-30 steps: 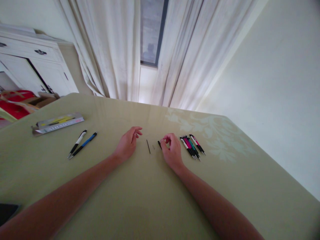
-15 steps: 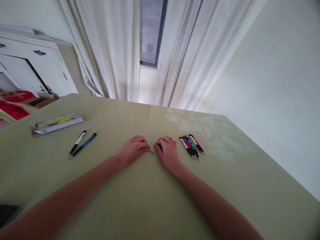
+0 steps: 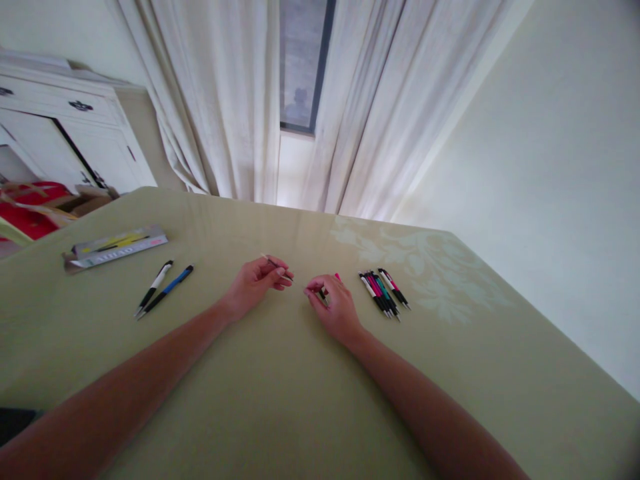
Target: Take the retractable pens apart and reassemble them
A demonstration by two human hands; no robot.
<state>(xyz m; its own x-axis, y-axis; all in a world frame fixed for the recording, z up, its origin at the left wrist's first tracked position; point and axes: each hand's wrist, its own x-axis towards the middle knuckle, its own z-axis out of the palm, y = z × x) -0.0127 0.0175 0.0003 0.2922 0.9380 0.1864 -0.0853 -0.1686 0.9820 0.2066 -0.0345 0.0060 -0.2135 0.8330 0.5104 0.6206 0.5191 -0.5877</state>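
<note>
My left hand [image 3: 255, 283] is raised slightly off the olive tablecloth [image 3: 280, 393], its fingers pinched on a thin pen refill [image 3: 273, 261] that sticks out up and to the left. My right hand [image 3: 336, 307] sits just to its right, closed round a pink and black pen barrel [image 3: 337, 277] whose pink end shows above the fingers. The two hands' fingertips are a short gap apart. A bunch of several pens [image 3: 384, 292] lies right of my right hand.
Two pens, one white-black [image 3: 154, 287] and one blue [image 3: 169, 289], lie at the left. A flat pen box [image 3: 116, 245] rests behind them. White cabinet [image 3: 70, 127] and curtains [image 3: 235, 100] stand beyond the table's far edge. A dark object [image 3: 15, 421] shows at the lower left.
My left hand came down on the thin refill lying on the cloth, picked it up and lifted it. My right hand stayed in place, turning the pen barrel so its pink end shows.
</note>
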